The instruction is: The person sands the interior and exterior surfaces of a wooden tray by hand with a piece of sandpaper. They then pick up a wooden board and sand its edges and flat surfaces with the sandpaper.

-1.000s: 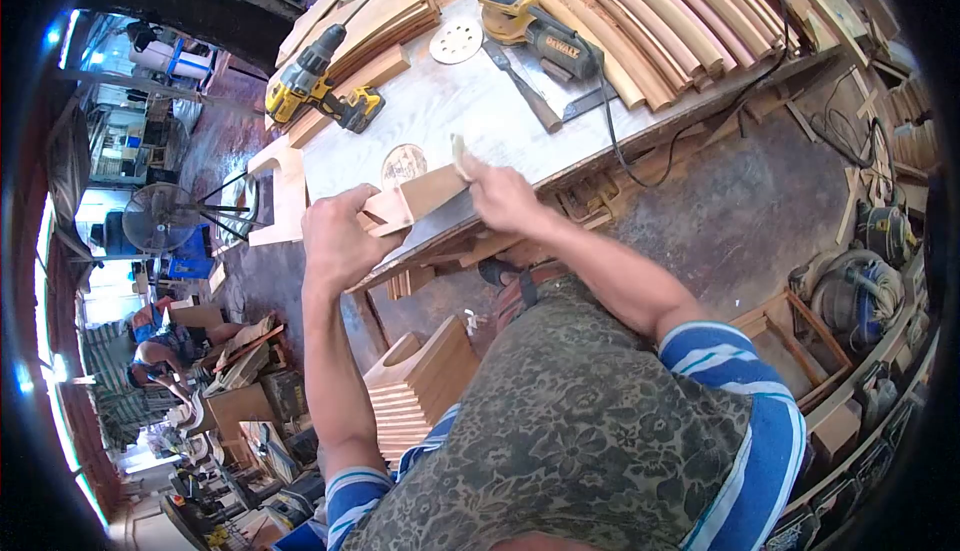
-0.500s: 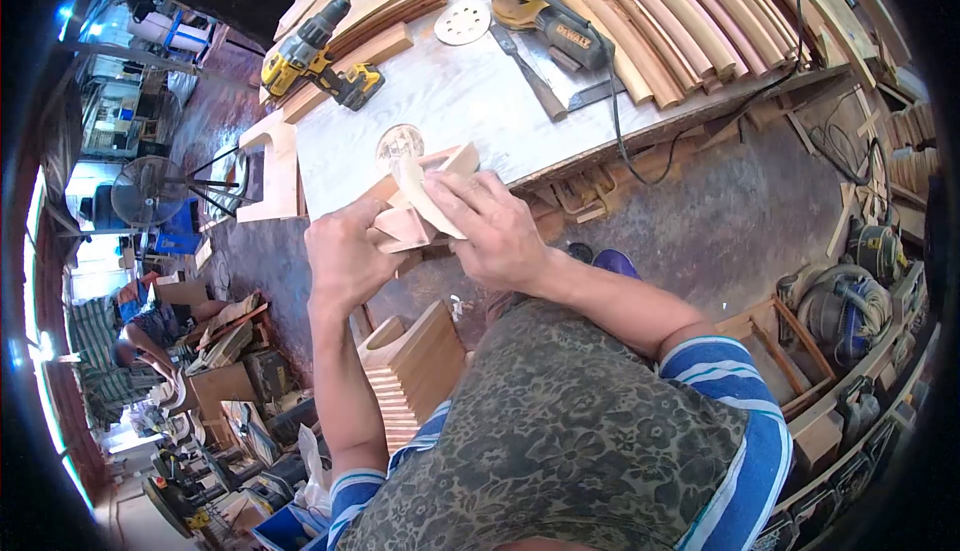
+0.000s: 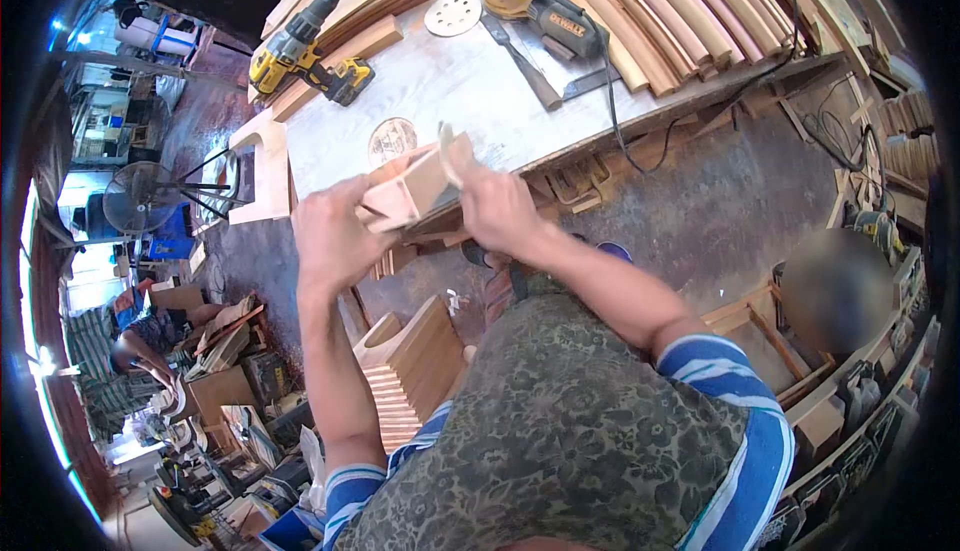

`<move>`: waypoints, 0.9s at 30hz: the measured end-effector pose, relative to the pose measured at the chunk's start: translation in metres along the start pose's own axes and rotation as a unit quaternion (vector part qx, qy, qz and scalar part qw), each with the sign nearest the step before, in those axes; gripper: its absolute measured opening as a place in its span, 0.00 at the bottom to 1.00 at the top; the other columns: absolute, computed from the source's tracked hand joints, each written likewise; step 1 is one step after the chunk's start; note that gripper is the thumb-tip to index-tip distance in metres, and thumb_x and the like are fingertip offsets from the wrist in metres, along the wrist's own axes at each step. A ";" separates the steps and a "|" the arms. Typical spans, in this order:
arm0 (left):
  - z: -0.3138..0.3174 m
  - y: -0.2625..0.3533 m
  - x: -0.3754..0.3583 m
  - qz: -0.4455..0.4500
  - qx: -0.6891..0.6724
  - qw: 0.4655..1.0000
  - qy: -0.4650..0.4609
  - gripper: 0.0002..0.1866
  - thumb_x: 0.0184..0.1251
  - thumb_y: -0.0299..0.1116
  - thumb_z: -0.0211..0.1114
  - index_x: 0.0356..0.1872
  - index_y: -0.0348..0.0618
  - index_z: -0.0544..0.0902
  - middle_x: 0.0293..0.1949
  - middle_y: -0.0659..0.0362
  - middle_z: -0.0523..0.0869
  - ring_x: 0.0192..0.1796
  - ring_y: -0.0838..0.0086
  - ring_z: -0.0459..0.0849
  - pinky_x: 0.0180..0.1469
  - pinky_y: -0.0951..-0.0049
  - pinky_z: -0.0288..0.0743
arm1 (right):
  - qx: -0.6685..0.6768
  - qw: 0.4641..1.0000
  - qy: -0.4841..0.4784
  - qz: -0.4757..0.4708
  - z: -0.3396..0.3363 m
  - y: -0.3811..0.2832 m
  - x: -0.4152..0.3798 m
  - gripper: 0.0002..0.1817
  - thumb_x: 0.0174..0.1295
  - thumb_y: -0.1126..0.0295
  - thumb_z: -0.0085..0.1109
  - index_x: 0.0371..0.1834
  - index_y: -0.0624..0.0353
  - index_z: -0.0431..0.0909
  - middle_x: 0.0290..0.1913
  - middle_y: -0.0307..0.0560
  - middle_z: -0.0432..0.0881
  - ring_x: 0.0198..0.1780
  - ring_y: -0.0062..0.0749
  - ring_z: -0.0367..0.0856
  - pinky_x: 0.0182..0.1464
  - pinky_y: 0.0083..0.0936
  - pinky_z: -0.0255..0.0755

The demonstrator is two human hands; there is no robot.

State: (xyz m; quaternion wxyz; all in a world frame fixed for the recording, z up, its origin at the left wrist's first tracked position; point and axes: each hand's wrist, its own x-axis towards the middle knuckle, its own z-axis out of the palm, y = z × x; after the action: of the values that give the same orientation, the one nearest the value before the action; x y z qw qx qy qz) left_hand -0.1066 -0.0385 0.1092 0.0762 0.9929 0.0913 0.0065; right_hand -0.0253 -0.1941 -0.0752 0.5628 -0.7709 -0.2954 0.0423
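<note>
My left hand point(image 3: 335, 231) is closed on the near left end of a small box-like wooden piece point(image 3: 424, 183), held tilted at the workbench's front edge. My right hand point(image 3: 500, 209) grips a thin, pale, curled sheet point(image 3: 455, 156) that looks like sandpaper, by the wooden piece's right end. Motion blurs that hand slightly, and its fingertips are partly hidden. Behind the wooden piece, a round disc point(image 3: 392, 141) lies on the white bench top point(image 3: 330, 166).
On the bench are a yellow drill point(image 3: 300, 56), a DeWalt sander point(image 3: 550, 11), a perforated sanding disc point(image 3: 453, 13), a chisel point(image 3: 525, 66) and curved wooden strips point(image 3: 680, 11). Stacked wooden parts point(image 3: 410, 351) stand below me. Another person point(image 3: 150, 346) bends at the far left.
My right hand has moved right with the pale sheet, from across the wooden piece's top to its right end. More of the wooden piece shows. My left hand keeps its grip.
</note>
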 end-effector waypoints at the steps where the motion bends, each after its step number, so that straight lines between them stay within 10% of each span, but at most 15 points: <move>1: -0.001 -0.001 0.005 -0.006 -0.011 1.000 -0.011 0.18 0.50 0.40 0.86 0.40 0.44 0.93 0.33 0.49 0.93 0.37 0.54 0.94 0.42 0.61 0.85 | -0.024 0.991 -0.086 0.099 0.000 0.017 0.012 0.30 0.67 0.79 0.49 0.74 0.67 0.76 0.40 0.77 0.87 0.42 0.68 0.91 0.53 0.54 0.84; 6: -0.005 -0.011 0.016 0.000 -0.010 1.000 -0.010 0.18 0.50 0.39 0.85 0.39 0.42 0.92 0.30 0.51 0.92 0.34 0.58 0.93 0.42 0.62 0.84 | -0.007 0.995 -0.076 0.057 -0.006 -0.005 0.009 0.28 0.64 0.81 0.50 0.70 0.71 0.79 0.37 0.75 0.88 0.35 0.65 0.91 0.41 0.53 0.86; 10: -0.010 -0.007 0.023 -0.030 -0.013 0.999 -0.029 0.18 0.50 0.43 0.83 0.39 0.44 0.93 0.32 0.50 0.93 0.37 0.54 0.94 0.44 0.58 0.85 | 0.099 0.966 0.161 -0.178 0.010 -0.021 -0.005 0.28 0.64 0.80 0.50 0.70 0.74 0.77 0.35 0.74 0.88 0.33 0.67 0.90 0.39 0.57 0.85; 12: -0.011 -0.009 0.029 -0.025 -0.003 0.999 -0.031 0.18 0.49 0.43 0.83 0.39 0.45 0.93 0.32 0.50 0.93 0.37 0.54 0.94 0.44 0.58 0.85 | 0.010 0.988 -0.091 0.126 0.026 0.042 0.019 0.29 0.65 0.79 0.49 0.72 0.76 0.75 0.40 0.74 0.88 0.42 0.69 0.91 0.47 0.56 0.84; 16: -0.012 -0.014 0.034 -0.016 -0.006 0.999 -0.034 0.19 0.48 0.45 0.84 0.39 0.45 0.93 0.31 0.51 0.93 0.37 0.54 0.93 0.44 0.57 0.85 | 0.009 0.980 -0.110 0.165 0.009 0.016 0.031 0.31 0.65 0.79 0.49 0.75 0.75 0.72 0.50 0.77 0.87 0.53 0.70 0.89 0.59 0.53 0.82; 18: -0.015 -0.016 0.042 -0.019 -0.001 0.999 -0.044 0.20 0.48 0.45 0.84 0.39 0.45 0.93 0.32 0.51 0.93 0.37 0.54 0.93 0.44 0.57 0.85 | 0.099 0.973 0.132 -0.161 0.012 -0.022 0.014 0.34 0.63 0.82 0.51 0.77 0.71 0.73 0.60 0.80 0.83 0.57 0.69 0.88 0.64 0.50 0.81; 19: -0.016 -0.016 0.043 -0.023 0.007 0.998 -0.054 0.20 0.48 0.45 0.84 0.40 0.45 0.93 0.32 0.51 0.93 0.37 0.54 0.93 0.45 0.57 0.85 | 0.134 0.965 0.147 -0.172 0.001 -0.051 0.008 0.37 0.60 0.84 0.52 0.79 0.67 0.72 0.67 0.81 0.79 0.60 0.68 0.87 0.68 0.49 0.80; 22: -0.019 -0.015 0.051 -0.030 0.005 0.998 -0.056 0.22 0.47 0.45 0.85 0.41 0.45 0.93 0.35 0.52 0.94 0.39 0.55 0.93 0.46 0.57 0.84 | 0.142 0.981 0.093 -0.098 0.019 0.002 0.023 0.30 0.67 0.77 0.51 0.74 0.72 0.75 0.71 0.81 0.75 0.65 0.71 0.83 0.69 0.50 0.79; 24: -0.020 -0.018 0.054 -0.025 0.005 0.998 -0.059 0.22 0.47 0.45 0.85 0.42 0.45 0.93 0.36 0.52 0.95 0.40 0.55 0.94 0.47 0.57 0.84 | 0.067 0.979 -0.063 0.184 0.017 0.032 0.048 0.34 0.65 0.80 0.50 0.78 0.69 0.71 0.63 0.83 0.80 0.60 0.69 0.87 0.68 0.48 0.80; 27: -0.019 -0.025 0.062 -0.002 -0.024 0.999 -0.049 0.23 0.47 0.45 0.85 0.43 0.45 0.93 0.37 0.52 0.95 0.41 0.56 0.94 0.48 0.58 0.84 | 0.042 0.966 -0.098 0.235 0.022 0.022 0.052 0.33 0.67 0.78 0.50 0.79 0.68 0.69 0.57 0.82 0.84 0.58 0.69 0.87 0.66 0.49 0.81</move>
State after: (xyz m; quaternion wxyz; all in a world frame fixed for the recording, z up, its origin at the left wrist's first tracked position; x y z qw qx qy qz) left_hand -0.0507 -0.0001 0.1240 0.1041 0.9897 0.0894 -0.0402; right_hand 0.0180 -0.1536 -0.0892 0.5375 -0.7862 -0.1576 0.2612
